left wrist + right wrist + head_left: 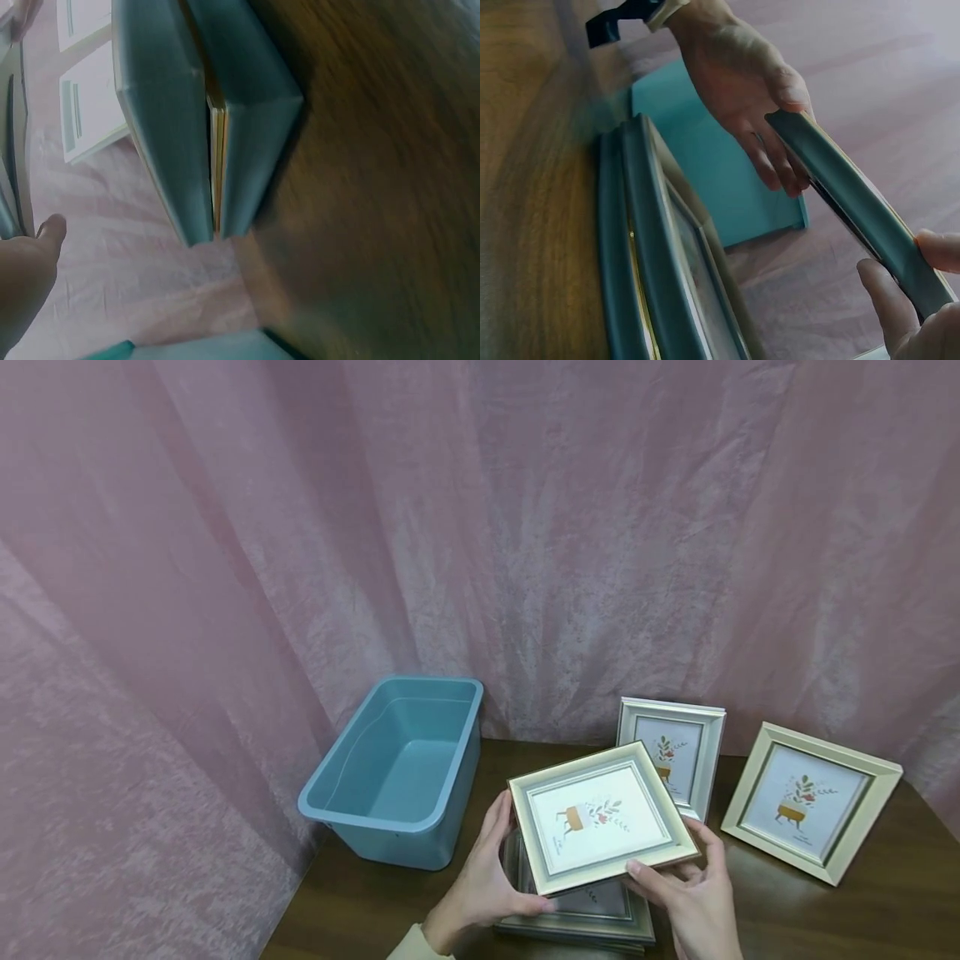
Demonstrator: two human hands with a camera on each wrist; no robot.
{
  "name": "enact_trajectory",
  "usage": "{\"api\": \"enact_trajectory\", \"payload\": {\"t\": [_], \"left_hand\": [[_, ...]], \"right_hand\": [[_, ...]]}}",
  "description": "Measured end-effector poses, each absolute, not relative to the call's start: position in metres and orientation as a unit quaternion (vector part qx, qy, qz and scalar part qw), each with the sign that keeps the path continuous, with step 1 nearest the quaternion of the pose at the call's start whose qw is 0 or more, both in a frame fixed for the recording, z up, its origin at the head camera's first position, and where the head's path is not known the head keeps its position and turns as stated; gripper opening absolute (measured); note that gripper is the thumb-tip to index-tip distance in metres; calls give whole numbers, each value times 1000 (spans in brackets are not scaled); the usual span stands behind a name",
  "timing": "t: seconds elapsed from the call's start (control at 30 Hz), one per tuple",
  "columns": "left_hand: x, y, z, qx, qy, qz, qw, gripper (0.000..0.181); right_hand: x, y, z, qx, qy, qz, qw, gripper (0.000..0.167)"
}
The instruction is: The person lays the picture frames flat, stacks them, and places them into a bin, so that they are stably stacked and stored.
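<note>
A cream-and-silver picture frame [600,817] with a plant print is held tilted above a stack of frames [577,928]. My left hand [483,872] grips it at the left edge, the thumb near the lower corner and the fingers toward the back. At the lower right corner my right hand [693,885] pinches it, thumb on the front and fingers underneath. The right wrist view shows the held picture frame [847,195] edge-on between both hands, apart from the stacked frames [664,240]. In the left wrist view, the stack [210,112] lies beside part of my left hand [30,270].
An open blue plastic bin [393,760] stands at the left of the dark wooden table [360,910]. Behind the held frame a silver-white frame [701,768] stands upright. Farther right leans a cream frame [810,802]. A pink curtain [480,527] hangs along the back.
</note>
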State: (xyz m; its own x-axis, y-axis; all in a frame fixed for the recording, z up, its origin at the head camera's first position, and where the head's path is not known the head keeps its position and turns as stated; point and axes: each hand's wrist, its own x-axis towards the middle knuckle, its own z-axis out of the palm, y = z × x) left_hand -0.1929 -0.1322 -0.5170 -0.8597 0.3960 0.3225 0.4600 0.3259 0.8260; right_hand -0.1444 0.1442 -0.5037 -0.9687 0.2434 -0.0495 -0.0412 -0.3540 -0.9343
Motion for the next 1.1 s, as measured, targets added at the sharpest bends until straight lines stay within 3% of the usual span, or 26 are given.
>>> {"api": "enact_trajectory", "payload": {"t": [0.3,0.7,0.93,1.1], "left_hand": [[-197,-151,-525,-234,-855,-462,-25,150],[-202,-169,-540,-241,-881,-402,-63,147],[-203,-171,-542,-242,-884,-391,-84,147],[-203,-173,-544,-233,-885,-388,-110,148]], "right_hand": [[-140,152,-511,-127,-673,728,24,105],[-135,157,-532,-127,-717,685,19,81],[-136,154,-537,-154,-735,661,-15,98],[-136,152,-538,-159,-779,606,-18,94]]}}
